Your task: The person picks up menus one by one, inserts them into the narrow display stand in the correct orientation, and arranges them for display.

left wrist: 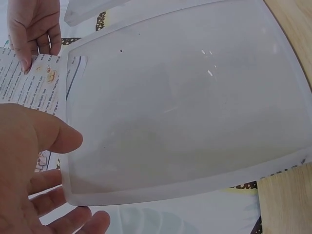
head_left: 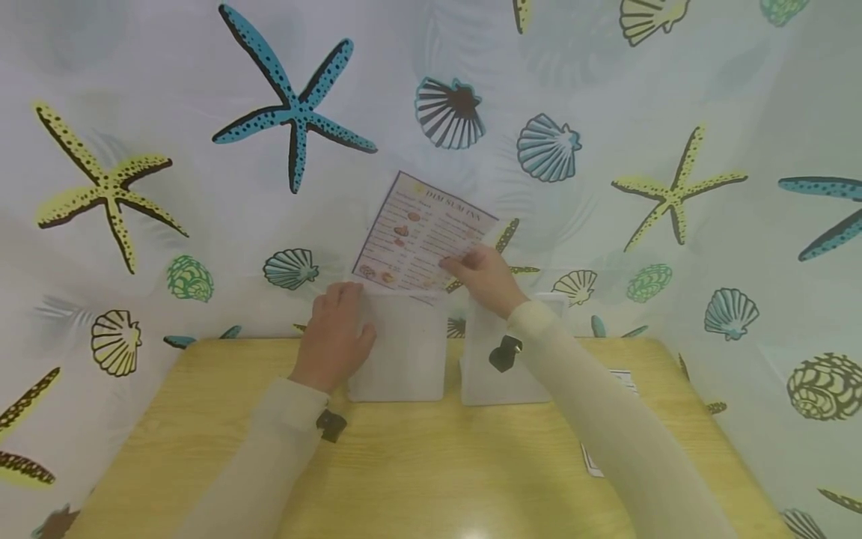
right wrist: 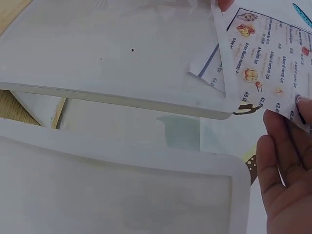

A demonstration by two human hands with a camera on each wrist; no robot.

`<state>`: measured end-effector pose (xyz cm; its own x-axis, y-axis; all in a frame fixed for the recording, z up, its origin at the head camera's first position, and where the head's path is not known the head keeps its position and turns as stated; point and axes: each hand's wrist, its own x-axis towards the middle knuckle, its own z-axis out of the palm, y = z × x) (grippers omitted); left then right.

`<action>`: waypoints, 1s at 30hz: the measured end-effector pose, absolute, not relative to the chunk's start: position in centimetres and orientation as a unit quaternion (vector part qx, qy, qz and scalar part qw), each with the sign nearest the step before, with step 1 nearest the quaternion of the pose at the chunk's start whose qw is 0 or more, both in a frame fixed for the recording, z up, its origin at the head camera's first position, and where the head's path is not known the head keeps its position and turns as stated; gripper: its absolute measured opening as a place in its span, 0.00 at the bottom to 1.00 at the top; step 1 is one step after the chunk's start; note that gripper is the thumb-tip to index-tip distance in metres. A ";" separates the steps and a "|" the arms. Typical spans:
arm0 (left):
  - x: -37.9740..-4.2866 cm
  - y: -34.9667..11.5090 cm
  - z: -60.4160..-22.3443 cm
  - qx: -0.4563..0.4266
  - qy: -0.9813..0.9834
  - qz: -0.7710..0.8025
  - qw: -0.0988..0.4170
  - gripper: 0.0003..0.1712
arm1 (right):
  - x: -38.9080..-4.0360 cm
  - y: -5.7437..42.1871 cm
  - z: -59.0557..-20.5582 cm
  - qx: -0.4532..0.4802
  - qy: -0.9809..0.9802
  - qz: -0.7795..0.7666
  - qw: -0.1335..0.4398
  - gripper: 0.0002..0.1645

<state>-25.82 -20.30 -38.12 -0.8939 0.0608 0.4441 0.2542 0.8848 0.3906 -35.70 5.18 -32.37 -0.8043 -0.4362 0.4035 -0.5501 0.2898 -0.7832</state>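
Observation:
A printed dim sum menu sheet (head_left: 420,236) stands tilted above a clear sign holder (head_left: 397,355) with a pale rim. My right hand (head_left: 486,281) pinches the sheet near its lower right side, thumb in front. In the right wrist view, a lower corner of the menu (right wrist: 270,53) shows through the holder's panel (right wrist: 122,63), just inside its top edge. My left hand (head_left: 330,337) holds the holder's upper left corner. In the left wrist view its thumb (left wrist: 63,136) lies in front of the edge, with the other fingers at the corner below.
A second clear holder (head_left: 481,385) stands to the right, partly behind my right forearm. Beyond that forearm, a printed sheet or card (head_left: 625,378) lies on the wooden table (head_left: 404,471). A cloth with starfish and shells (head_left: 296,112) hangs behind and at both sides.

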 end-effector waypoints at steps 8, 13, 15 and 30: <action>-26.0 -20.9 -38.2 -0.073 -0.934 -0.268 0.224 0.31 | -35.8 5.2 -32.4 0.308 -0.815 0.488 0.054 0.19; -26.3 -21.5 -38.5 -0.069 -0.925 -0.293 0.231 0.30 | -35.7 5.4 -32.4 0.305 -0.825 0.472 0.054 0.20; -26.2 -21.6 -38.5 -0.064 -0.919 -0.313 0.230 0.30 | -35.6 5.5 -32.4 0.308 -0.824 0.472 0.052 0.20; -26.5 -22.6 -38.9 -0.028 -0.885 -0.426 0.185 0.31 | -35.4 5.6 -32.3 0.292 -0.848 0.441 0.039 0.21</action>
<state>-26.46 -22.65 -38.87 -0.9300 -0.1086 0.3511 0.2068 0.6351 0.7442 -35.42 5.58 -32.28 -0.8262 -0.4606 0.3245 -0.5301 0.4401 -0.7248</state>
